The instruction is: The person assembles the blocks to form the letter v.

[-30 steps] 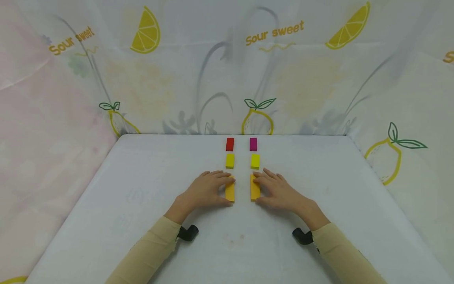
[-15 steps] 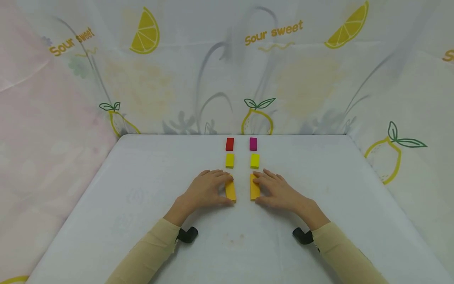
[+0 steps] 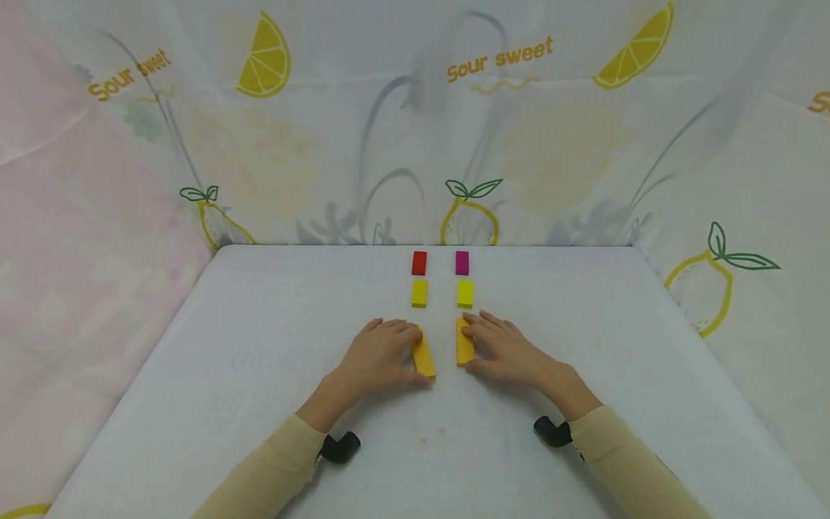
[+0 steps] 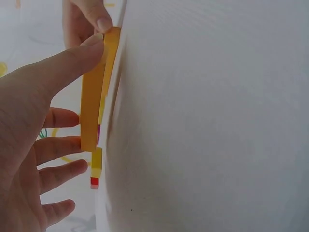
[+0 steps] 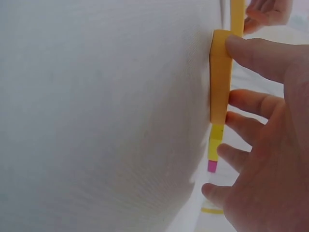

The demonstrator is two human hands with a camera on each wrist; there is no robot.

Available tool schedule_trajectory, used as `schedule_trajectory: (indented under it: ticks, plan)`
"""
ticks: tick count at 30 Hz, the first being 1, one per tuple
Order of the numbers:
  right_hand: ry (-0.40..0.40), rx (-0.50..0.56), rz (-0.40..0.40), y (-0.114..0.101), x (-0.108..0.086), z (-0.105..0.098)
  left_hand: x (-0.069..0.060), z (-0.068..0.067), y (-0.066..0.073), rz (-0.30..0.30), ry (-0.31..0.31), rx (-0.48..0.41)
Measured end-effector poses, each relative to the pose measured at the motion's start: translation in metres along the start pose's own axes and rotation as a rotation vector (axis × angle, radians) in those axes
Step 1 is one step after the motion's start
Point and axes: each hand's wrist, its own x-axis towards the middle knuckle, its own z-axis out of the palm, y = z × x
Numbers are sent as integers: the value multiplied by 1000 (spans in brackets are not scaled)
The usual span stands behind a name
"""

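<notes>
My left hand (image 3: 382, 357) pinches a long orange block (image 3: 424, 355) between thumb and fingers. That block is slanted, its near end turned toward the right. In the left wrist view the thumb is at one end of the orange block (image 4: 91, 108) and fingertips touch the other. My right hand (image 3: 509, 349) pinches a second orange block (image 3: 465, 346), which lies straight on the table. In the right wrist view the thumb is on the near end of this orange block (image 5: 220, 84), with fingers along its far part and other fingers spread.
Beyond the hands, two shorter yellow blocks (image 3: 419, 294) stand side by side, in line with the orange ones. Behind them are a red block (image 3: 419, 263) and a magenta block (image 3: 462, 263) near the white table's (image 3: 292, 281) back edge. A lemon-print cloth (image 3: 389, 130) hangs behind.
My left hand has drawn slightly toward me, bringing its orange block nearer and turning it from straight to slanted. The right hand and its block have hardly moved.
</notes>
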Motion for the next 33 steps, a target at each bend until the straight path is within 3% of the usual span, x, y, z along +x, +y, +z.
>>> schedule_trajectory:
  ticks: [5,18,33]
  plan:
    - [-2,-10,-1,-1,1,1,-6,1,1,-13,24,3]
    - [-12,-17,19,-6,0,-1,-19,4,11,12,1,-32]
    - [-7,-45,30,-8,0,1,-21,6,17,28,-6,42]
